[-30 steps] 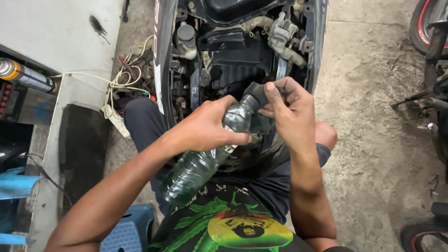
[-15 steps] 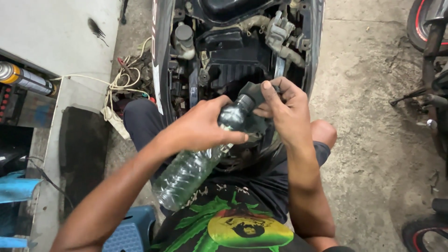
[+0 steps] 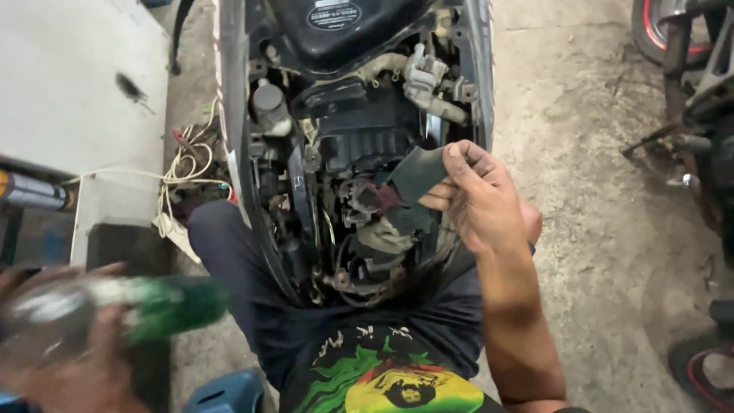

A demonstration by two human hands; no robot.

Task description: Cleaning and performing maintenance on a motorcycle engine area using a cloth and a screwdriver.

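Observation:
My right hand (image 3: 478, 199) pinches a dark grey rag (image 3: 409, 191) in front of the opened engine bay (image 3: 344, 160) of a scooter. The rag hangs down against the wiring and metal parts there. My left hand (image 3: 73, 367) is at the lower left corner, blurred by motion, and grips a clear plastic bottle (image 3: 122, 310) with a greenish tint. The bottle lies roughly level and points to the right, well away from the engine.
A bundle of loose wires (image 3: 180, 172) lies on the concrete floor left of the scooter. A grey cabinet top (image 3: 69, 99) fills the upper left, with a spray can (image 3: 30, 191) below it. Another motorbike (image 3: 696, 92) stands at the right edge. A blue stool (image 3: 225, 394) sits under me.
My left hand has swung the bottle away from the rag, down and to the left. My right hand stays at the engine bay with the rag.

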